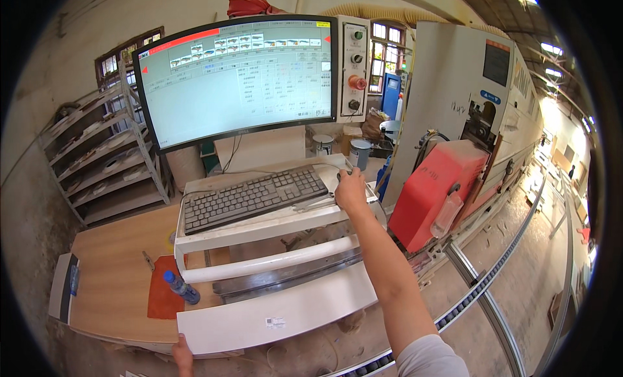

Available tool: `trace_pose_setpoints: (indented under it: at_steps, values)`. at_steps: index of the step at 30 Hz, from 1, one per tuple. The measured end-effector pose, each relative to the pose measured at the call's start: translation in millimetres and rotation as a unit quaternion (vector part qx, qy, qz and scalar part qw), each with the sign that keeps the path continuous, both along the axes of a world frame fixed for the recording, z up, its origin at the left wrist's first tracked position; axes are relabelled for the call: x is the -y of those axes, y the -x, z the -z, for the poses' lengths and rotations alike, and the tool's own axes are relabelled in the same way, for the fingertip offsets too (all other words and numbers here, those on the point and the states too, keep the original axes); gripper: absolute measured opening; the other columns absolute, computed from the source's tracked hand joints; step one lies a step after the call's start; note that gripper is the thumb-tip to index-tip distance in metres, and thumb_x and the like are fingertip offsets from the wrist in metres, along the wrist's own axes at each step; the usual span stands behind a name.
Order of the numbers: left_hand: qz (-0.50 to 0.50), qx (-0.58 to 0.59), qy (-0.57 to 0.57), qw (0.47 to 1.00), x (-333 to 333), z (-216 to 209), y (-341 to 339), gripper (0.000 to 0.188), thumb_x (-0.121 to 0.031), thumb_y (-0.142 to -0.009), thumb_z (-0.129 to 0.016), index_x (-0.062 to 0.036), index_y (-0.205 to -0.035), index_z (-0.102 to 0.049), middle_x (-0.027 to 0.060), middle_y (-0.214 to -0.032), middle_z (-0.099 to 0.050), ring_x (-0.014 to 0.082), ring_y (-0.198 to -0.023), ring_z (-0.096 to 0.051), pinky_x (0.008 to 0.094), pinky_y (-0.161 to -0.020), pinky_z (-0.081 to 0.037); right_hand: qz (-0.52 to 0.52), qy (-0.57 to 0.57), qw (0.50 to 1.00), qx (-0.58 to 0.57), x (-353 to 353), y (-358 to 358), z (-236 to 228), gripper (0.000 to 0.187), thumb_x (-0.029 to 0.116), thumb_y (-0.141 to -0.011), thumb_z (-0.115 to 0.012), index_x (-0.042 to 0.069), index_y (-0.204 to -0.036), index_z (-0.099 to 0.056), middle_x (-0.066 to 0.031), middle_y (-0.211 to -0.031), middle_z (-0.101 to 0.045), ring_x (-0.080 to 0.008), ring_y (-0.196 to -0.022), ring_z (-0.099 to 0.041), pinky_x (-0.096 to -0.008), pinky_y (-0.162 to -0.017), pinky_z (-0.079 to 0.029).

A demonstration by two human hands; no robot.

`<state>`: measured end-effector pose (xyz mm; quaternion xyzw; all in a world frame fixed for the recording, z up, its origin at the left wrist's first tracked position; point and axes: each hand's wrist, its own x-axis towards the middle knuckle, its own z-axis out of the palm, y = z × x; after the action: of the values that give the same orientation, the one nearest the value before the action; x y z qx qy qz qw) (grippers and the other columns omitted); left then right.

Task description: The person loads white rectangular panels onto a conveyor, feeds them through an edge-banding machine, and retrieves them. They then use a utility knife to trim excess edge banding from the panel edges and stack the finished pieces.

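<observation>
On my feed, the left hand [183, 356] holds the near left corner of a white panel [305, 312]. I have the right hand [352, 190] curled over a small dark thing [338, 176], mostly hidden, beside the black keyboard [256, 196] on a white tray [259, 233]. Behind it I see a lit monitor [220, 85]; a blue-capped bottle [184, 290] is by an orange-brown sheet [162, 302].

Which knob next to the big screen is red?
The third knob from the top; the top knob is green, and the second knob and bottom knob are black.
</observation>
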<state>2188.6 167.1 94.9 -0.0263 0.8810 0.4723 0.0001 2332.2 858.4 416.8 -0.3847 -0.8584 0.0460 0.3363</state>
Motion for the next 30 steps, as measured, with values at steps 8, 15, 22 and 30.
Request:
trace_pose_setpoints:
  at_steps: [8, 15, 22, 30]
  values:
    - [0.010, -0.022, 0.029, 0.999, 12.8, 21.7, 9.3, 0.074, -0.053, -0.104, -0.050, 0.0168, -0.089, -0.067, 0.0293, -0.078, -0.068, 0.0380, -0.072, -0.066, 0.0508, -0.071, -0.050, -0.011, -0.007, 1.000, -0.015, -3.1, -0.6, 6.1, 0.035, 0.000, -0.084, -0.062, 0.000, -0.119, -0.065, -0.0293, -0.135, -0.047, -0.0485, -0.123, -0.049, -0.0530, -0.103, -0.046]
    - [0.035, -0.029, 0.033, 0.998, -29.0, -8.5, 26.7, 0.064, -0.047, -0.102, -0.058, 0.0146, -0.092, -0.069, 0.0226, -0.077, -0.072, 0.0342, -0.068, -0.068, 0.0494, -0.068, -0.052, 0.013, -0.078, 0.995, 0.063, -27.2, 19.7, 23.2, 0.025, 0.011, -0.086, -0.061, 0.003, -0.108, -0.070, -0.0255, -0.104, -0.069, -0.0404, -0.111, -0.062, -0.0570, -0.097, -0.047]
    - [0.080, -0.040, 0.104, 0.991, -74.3, -63.3, 11.1, 0.067, -0.049, -0.104, -0.054, 0.0149, -0.090, -0.068, 0.0252, -0.076, -0.069, 0.0355, -0.067, -0.064, 0.0506, -0.068, -0.050, 0.040, 0.004, 0.999, -0.029, 1.5, 8.3, 6.0, 0.029, 0.007, -0.086, -0.066, 0.001, -0.115, -0.067, -0.0258, -0.133, -0.050, -0.0442, -0.121, -0.050, -0.0509, -0.105, -0.044]
    - [0.119, -0.054, 0.137, 0.982, -82.6, -88.0, -3.6, 0.071, -0.051, -0.105, -0.049, 0.0154, -0.087, -0.066, 0.0281, -0.074, -0.067, 0.0371, -0.066, -0.060, 0.0520, -0.067, -0.048, -0.130, -0.132, 0.921, -0.343, 80.4, -70.1, 31.8, 0.044, 0.003, -0.080, -0.068, -0.004, -0.122, -0.056, -0.0248, -0.131, -0.051, -0.0439, -0.123, -0.049, -0.0500, -0.107, -0.042]
